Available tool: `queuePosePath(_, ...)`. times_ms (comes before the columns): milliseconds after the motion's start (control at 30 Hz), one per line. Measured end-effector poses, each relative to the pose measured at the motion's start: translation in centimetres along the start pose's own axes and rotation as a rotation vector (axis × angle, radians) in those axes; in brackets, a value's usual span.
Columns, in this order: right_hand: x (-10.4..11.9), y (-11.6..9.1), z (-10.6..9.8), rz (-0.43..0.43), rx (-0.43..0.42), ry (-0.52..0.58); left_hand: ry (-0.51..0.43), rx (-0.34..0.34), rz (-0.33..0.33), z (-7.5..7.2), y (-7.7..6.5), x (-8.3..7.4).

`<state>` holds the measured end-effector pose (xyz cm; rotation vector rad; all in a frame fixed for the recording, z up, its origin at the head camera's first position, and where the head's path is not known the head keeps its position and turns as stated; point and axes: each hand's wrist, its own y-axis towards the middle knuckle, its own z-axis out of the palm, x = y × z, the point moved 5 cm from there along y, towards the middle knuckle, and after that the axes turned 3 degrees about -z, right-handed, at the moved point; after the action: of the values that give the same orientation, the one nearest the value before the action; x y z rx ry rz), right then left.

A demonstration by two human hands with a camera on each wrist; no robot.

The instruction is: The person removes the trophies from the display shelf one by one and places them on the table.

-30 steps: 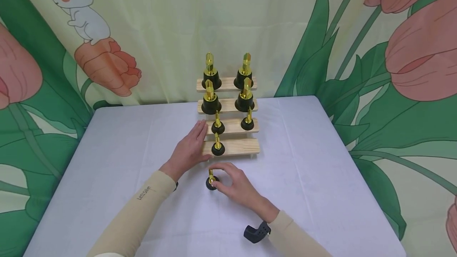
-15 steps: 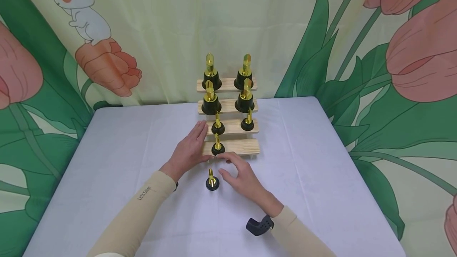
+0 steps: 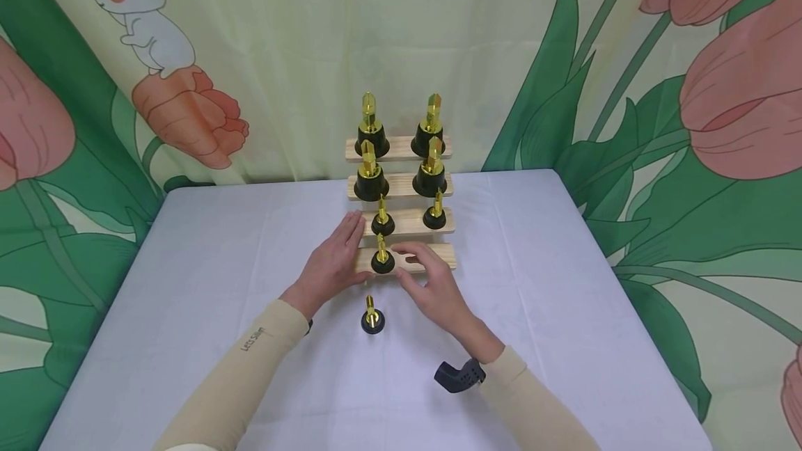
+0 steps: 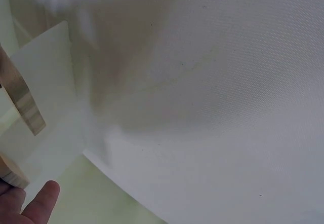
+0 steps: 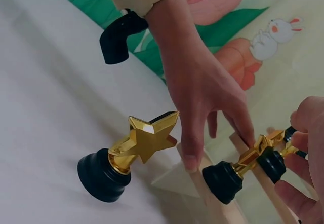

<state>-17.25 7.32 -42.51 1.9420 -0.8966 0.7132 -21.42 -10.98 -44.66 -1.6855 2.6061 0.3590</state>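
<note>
Since the rack likely needs steadying, left hand rests straight-fingered against its 8 o'clock side, while right hand is empty, fingers parted, bottom-tier trophy at its 10 o'clock, loose trophy on tablecloth at 8.

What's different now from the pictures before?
The right hand let go of the front trophy and moved forward and a little right, up to the bottom shelf, beside the shelf trophy. The left hand stayed at the left side of the rack, and all the trophies stayed where they were.
</note>
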Motion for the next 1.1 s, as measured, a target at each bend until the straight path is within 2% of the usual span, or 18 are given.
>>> queuePosePath(267,0.0,0.8,0.4,0.012,0.002,0.048,0.008,0.034,-0.018,0.1,-0.1,0.0)
queuePosePath(733,-0.7,1.8,1.4,0.064,0.024,0.069,0.007,0.046,-0.016,0.1,-0.1,0.0)
queuePosePath(933,-1.0,1.9,1.8,0.087,0.033,0.076,0.005,0.014,0.006,-0.2,-0.1,-0.2)
queuePosePath(1100,-1.2,2.0,2.0,0.101,0.026,0.065,0.005,0.017,0.002,-0.3,-0.1,-0.2)
